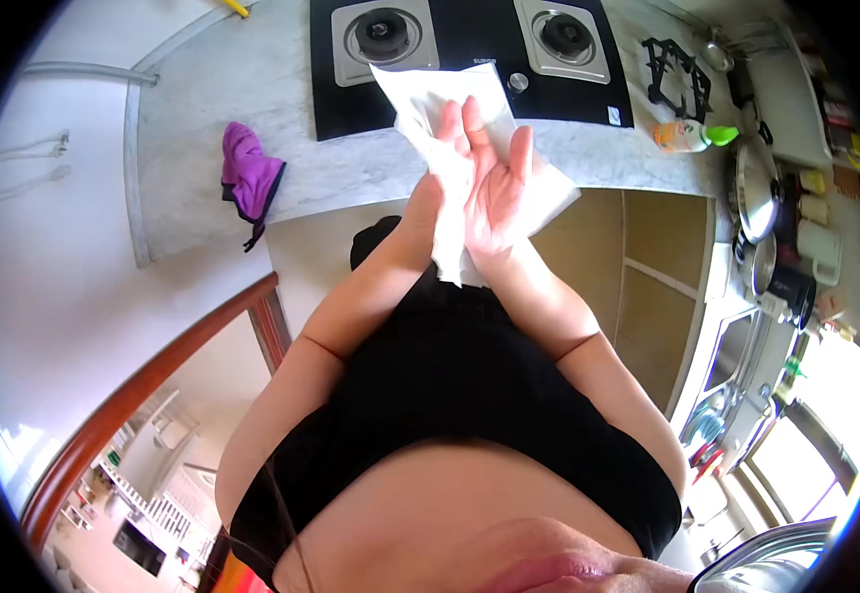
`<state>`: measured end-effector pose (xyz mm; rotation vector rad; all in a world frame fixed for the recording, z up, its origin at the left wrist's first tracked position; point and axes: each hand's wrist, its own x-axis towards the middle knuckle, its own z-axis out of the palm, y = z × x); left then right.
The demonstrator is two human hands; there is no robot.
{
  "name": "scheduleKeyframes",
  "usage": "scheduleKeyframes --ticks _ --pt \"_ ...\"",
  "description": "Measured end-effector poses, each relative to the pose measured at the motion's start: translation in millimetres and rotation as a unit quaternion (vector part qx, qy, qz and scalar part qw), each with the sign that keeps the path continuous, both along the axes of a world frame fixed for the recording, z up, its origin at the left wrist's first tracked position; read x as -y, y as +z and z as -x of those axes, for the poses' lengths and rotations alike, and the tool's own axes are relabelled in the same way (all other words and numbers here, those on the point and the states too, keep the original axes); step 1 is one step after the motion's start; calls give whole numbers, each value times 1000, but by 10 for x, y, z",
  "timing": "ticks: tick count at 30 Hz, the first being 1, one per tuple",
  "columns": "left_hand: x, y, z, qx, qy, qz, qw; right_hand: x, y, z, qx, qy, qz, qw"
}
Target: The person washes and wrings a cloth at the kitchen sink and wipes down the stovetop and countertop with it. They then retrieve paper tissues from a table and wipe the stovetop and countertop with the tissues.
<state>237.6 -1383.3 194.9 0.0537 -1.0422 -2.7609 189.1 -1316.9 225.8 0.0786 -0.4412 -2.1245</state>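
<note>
A white sheet of paper or thin cloth [465,94] is spread between my two hands, above the counter's front edge and in front of the stove. My right hand [497,188] is palm up with its fingers stretched out, and the sheet lies behind and beside it. At the left of the sheet, my left hand [430,203] is mostly covered by it; only the thumb side and wrist show, and its fingers are hidden.
The black two-burner stove [470,40] is on the marble counter [341,173]. A purple cloth [249,170] hangs over the counter edge at left. At right are a spray bottle [682,136], a black pot stand [677,79] and pans [754,188].
</note>
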Motion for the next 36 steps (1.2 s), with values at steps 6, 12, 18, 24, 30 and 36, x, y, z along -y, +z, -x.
scheduleKeyframes --ticks 6,12,18,24,30,36 --pt "-110 107 370 161 141 -40 976 -7 -171 466 -120 2 -335 935" --pt "-201 74 614 189 168 -32 967 -97 -169 691 -241 -54 -299 922" --pt "-234 -65 858 169 150 -120 967 -297 -304 945 -291 -205 -310 882" --pt "-398 -145 1048 141 69 -88 984 -521 -531 1107 -292 -153 -465 822" --pt "-290 -349 1255 153 4 -211 965 -646 -708 1171 119 1 12 993" --pt "-64 -153 1222 143 81 -180 970 -1000 -616 1345 -76 -88 -41 992"
